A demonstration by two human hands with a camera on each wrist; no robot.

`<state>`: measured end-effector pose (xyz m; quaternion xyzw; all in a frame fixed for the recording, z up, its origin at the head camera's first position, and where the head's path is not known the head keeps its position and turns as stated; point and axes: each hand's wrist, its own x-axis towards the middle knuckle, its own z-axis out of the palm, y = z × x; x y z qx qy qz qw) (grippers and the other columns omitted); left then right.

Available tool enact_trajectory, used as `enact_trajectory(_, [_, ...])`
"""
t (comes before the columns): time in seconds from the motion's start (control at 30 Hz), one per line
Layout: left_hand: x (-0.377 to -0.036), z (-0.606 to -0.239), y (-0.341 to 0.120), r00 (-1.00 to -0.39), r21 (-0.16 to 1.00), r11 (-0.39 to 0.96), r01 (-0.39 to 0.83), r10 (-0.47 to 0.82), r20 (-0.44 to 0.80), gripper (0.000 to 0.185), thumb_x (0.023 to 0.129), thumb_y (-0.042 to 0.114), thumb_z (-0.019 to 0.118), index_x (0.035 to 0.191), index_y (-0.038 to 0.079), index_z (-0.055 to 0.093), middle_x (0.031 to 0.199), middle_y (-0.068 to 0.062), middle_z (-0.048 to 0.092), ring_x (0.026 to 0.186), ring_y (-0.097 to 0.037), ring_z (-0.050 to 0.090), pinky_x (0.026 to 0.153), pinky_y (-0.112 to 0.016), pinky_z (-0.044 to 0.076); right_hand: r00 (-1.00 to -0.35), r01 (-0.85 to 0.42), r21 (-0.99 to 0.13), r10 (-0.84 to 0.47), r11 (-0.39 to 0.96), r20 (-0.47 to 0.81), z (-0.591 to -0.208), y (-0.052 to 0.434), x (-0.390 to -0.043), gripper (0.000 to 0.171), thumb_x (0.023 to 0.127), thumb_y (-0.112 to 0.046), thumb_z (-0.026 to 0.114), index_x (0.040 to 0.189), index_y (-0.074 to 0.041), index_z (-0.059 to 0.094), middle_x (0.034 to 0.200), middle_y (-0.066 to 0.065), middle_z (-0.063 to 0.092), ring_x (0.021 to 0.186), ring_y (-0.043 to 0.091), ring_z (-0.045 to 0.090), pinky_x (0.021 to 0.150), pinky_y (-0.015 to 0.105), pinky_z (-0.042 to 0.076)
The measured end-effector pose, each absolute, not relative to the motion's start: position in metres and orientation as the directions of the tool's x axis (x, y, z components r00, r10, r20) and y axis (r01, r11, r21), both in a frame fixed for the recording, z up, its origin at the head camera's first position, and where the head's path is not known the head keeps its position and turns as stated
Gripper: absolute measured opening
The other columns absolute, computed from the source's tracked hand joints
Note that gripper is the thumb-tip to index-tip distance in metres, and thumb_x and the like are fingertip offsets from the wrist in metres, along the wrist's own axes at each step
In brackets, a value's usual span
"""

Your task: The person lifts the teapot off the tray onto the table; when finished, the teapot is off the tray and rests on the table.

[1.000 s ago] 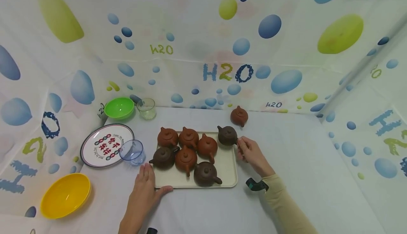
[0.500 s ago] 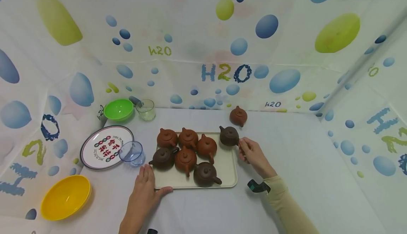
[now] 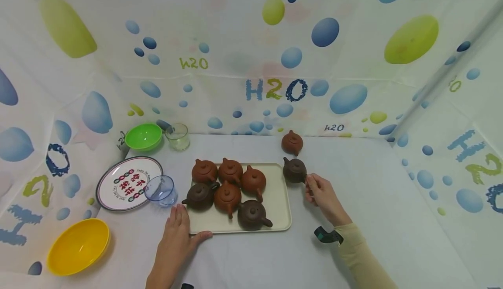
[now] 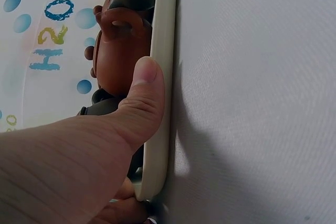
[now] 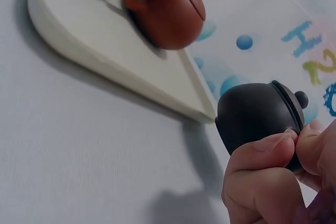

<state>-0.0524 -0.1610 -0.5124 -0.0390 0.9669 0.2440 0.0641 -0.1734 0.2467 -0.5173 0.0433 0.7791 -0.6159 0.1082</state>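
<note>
White sheeting printed with blue and green bubbles and "H2O" lettering hangs on three sides of a table (image 3: 243,258) under a pale cloth. On it lies a cream tray (image 3: 280,197), its long side running left to right in front of the person.

The right hand (image 3: 323,195) holds a dark brown teapot (image 3: 294,170) by its handle, fingers curled and pinching it; the right wrist view shows thumb and fingertips (image 5: 268,148) closed at the pot's side, with the pot clear of the cloth and a shadow beneath it. In the head view the pot sits upright just past the tray's far right corner, beside the rim. Its spout points left and slightly away from the person, its handle right toward the hand, so its spout-to-handle line runs roughly along the tray's long side.

The left hand (image 3: 177,236) rests at the tray's near left corner, fingers laid flat along the left edge and thumb (image 4: 144,93) pressed against the near rim.

Six teapots stand on the tray: four reddish ones (image 3: 229,171) clustered at the back left and middle, and two dark ones (image 3: 251,214) nearer the front. One more reddish teapot (image 3: 292,142) stands alone on the cloth beyond the held pot, near the back sheet.

To the left of the tray are a tilted clear blue cup (image 3: 160,190), a printed round plate (image 3: 129,183), a green bowl (image 3: 143,136), a small glass (image 3: 177,136) and a yellow bowl (image 3: 78,246).
</note>
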Motion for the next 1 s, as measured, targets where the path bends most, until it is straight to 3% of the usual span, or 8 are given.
enact_trajectory(0.23, [-0.053,-0.513,-0.162,-0.987,0.471,0.874,-0.118,-0.051,-0.154,0.121,0.088,0.050,0.085,0.156,-0.027,0.020,0.166,-0.044,0.020,0.159,-0.061,0.018,0.129,-0.070,0.025,-0.970,0.234,-0.940,-0.001,0.249,-0.242,-0.520,0.263,-0.170,0.043,0.117,-0.036,0.044,0.108,0.006,0.053,0.080,0.000,0.053,0.063,0.009,0.050,0.051,0.020,0.036])
enact_trajectory(0.5, [-0.053,-0.514,-0.161,-0.984,0.479,0.868,-0.130,-0.053,-0.171,0.122,0.089,0.052,0.083,0.158,-0.025,0.018,0.167,-0.043,0.017,0.159,-0.060,0.016,0.128,-0.071,0.024,-0.966,0.259,-0.950,0.068,0.174,-0.251,-0.522,0.282,-0.172,0.044,0.116,-0.040,0.043,0.110,0.002,0.053,0.087,-0.002,0.054,0.065,0.008,0.051,0.053,0.021,0.041])
enact_trajectory(0.73, [-0.052,-0.515,-0.160,-0.987,0.491,0.863,-0.119,-0.051,-0.150,0.121,0.088,0.051,0.084,0.158,-0.025,0.019,0.167,-0.043,0.020,0.159,-0.060,0.019,0.126,-0.073,0.028,-0.947,0.292,-0.952,0.168,0.090,-0.274,-0.517,0.288,-0.186,0.047,0.114,-0.048,0.043,0.113,-0.002,0.052,0.086,-0.007,0.054,0.066,0.005,0.051,0.055,0.017,0.041])
enact_trajectory(1.0, [-0.052,-0.514,-0.161,-0.986,0.465,0.875,-0.133,-0.070,-0.151,0.121,0.087,0.052,0.085,0.157,-0.025,0.023,0.166,-0.043,0.022,0.159,-0.059,0.020,0.127,-0.071,0.028,-0.936,0.280,-0.960,0.229,0.018,-0.269,-0.521,0.288,-0.216,0.043,0.114,-0.045,0.045,0.112,-0.003,0.053,0.080,-0.009,0.055,0.062,0.002,0.052,0.052,0.016,0.041])
